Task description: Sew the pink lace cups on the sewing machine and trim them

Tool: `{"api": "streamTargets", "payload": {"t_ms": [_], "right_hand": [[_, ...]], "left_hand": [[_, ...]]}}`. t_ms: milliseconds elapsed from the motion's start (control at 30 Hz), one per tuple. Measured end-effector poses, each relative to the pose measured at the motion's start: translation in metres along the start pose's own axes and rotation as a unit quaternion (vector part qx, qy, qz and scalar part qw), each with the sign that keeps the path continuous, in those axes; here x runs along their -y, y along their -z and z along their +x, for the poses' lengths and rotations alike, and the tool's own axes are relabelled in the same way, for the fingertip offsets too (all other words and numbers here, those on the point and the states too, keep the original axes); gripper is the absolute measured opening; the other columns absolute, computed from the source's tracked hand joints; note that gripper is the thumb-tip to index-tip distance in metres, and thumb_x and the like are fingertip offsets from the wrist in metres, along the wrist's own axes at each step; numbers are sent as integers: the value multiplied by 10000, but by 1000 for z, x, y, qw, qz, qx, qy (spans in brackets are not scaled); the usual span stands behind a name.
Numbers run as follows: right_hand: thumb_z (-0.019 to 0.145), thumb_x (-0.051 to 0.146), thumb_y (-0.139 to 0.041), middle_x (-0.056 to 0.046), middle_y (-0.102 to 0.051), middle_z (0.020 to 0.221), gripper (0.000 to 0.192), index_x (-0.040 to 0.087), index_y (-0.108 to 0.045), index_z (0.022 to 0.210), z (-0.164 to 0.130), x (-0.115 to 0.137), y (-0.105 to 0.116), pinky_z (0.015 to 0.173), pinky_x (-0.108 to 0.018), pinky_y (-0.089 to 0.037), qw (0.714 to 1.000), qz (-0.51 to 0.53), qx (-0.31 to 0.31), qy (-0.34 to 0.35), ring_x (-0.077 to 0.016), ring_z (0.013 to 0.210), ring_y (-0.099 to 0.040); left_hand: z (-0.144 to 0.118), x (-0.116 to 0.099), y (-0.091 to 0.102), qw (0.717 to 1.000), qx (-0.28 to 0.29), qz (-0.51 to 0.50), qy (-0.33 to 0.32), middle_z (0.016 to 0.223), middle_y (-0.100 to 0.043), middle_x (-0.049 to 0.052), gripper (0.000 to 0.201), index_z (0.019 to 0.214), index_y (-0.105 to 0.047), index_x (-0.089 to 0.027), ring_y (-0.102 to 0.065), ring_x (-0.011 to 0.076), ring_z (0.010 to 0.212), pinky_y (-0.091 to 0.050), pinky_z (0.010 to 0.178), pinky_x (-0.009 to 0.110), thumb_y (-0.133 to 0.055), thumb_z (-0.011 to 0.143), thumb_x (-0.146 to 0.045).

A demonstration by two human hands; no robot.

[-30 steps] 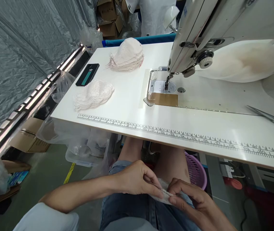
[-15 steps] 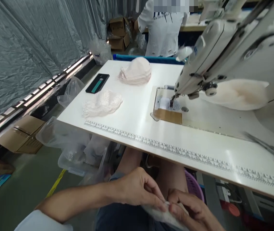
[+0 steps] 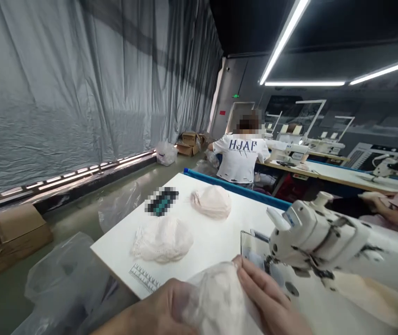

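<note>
Both of my hands are raised in front of the table's near edge, holding a pale white fabric piece (image 3: 216,298) between them. My left hand (image 3: 160,311) grips its left side from below. My right hand (image 3: 265,298) pinches its upper right edge with thumb and fingers. The piece is blurred, so its exact shape is unclear. Just beyond my right hand stands the white sewing machine head (image 3: 320,237), with its needle plate (image 3: 254,253) on the white table (image 3: 219,242).
A lace-edged fabric pile (image 3: 162,239), a stack of pink cups (image 3: 212,202) and a phone (image 3: 161,201) lie on the table's left part. Clear plastic bags (image 3: 62,284) and cardboard boxes (image 3: 6,232) sit on the floor at left. A person in a white shirt (image 3: 242,156) works ahead; another person's hand (image 3: 376,202) is at right.
The view has tilted up from my lap to the room. My hands have risen from below the table to its near edge, carrying the fabric piece.
</note>
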State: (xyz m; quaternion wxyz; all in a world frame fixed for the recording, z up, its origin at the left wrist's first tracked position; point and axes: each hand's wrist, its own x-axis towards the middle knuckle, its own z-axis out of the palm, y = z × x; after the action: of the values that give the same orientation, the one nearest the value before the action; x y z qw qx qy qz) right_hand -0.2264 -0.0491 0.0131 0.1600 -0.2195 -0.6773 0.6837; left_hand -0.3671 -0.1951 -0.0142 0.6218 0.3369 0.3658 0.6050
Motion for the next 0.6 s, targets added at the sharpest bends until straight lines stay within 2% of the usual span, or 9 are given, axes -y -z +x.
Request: {"api": "streamTargets", "payload": {"t_ms": [67,133,167,233,300,400,467,533,600], "right_hand": [[771,569,-580,6,-572,697,349,222,-546,749,38,8,6,543,-227,-477,998,-17,-52,19,-147,622,-563],[829,538,-528,-14,-619,774,329,215,-587,845,82,13,17,568,-251,-495,989,-54,-129,55,-165,672,-596],[867,519,-482,-14,-626,811,329,208,-587,888,105,15,24,579,-261,-500,984,-61,-153,66,-163,689,-602],[925,440,-436,-27,-623,950,312,184,-563,1049,152,17,40,665,-310,-517,969,-79,-218,82,-163,777,-614],[904,351,-526,-59,-583,1105,306,160,-534,1144,193,16,56,760,-377,-511,948,-106,-287,82,-183,904,-602],[897,324,-543,-64,-564,1161,303,168,-535,1157,234,7,74,804,-405,-500,917,-155,-364,53,-203,967,-587],[907,318,-528,-66,-561,1173,272,188,-546,1144,248,-1,80,815,-396,-497,898,-185,-399,24,-191,968,-584],[913,315,-516,-67,-558,1183,251,204,-552,1136,252,-8,83,820,-386,-495,881,-213,-424,-5,-182,968,-582],[912,315,-519,-67,-558,1183,256,202,-550,1140,250,-12,82,819,-388,-495,867,-239,-437,-29,-183,969,-582]], "left_hand": [[16,-20,20,997,-49,40,-36,691,-587,25,379,777,-669,-102,-545,125,662,-415,651,216,-825,549,-361],[45,-48,44,982,-129,95,-98,778,-616,42,408,890,-658,-131,-573,137,711,-447,664,227,-785,604,-394],[64,-64,56,969,-163,144,-120,829,-620,50,464,976,-637,-147,-579,138,718,-463,656,235,-750,636,-442],[107,-94,80,954,-188,187,-139,924,-613,63,500,1103,-574,-163,-582,136,750,-486,662,244,-626,749,-513],[150,-113,98,935,-216,240,-146,987,-599,78,465,1159,-522,-156,-589,138,807,-501,692,254,-519,843,-497],[196,-117,112,889,-262,348,-141,1085,-562,96,377,1180,-491,-138,-587,169,888,-513,746,328,-491,897,-386],[211,-108,116,849,-280,428,-134,1145,-538,92,341,1174,-498,-144,-569,196,965,-499,811,391,-513,894,-338],[212,-99,116,808,-285,501,-125,1192,-515,90,329,1168,-507,-150,-537,218,1037,-465,873,437,-524,889,-323],[198,-93,116,774,-273,561,-109,1223,-493,92,313,1143,-531,-158,-483,241,1110,-406,936,456,-565,858,-281]]}}
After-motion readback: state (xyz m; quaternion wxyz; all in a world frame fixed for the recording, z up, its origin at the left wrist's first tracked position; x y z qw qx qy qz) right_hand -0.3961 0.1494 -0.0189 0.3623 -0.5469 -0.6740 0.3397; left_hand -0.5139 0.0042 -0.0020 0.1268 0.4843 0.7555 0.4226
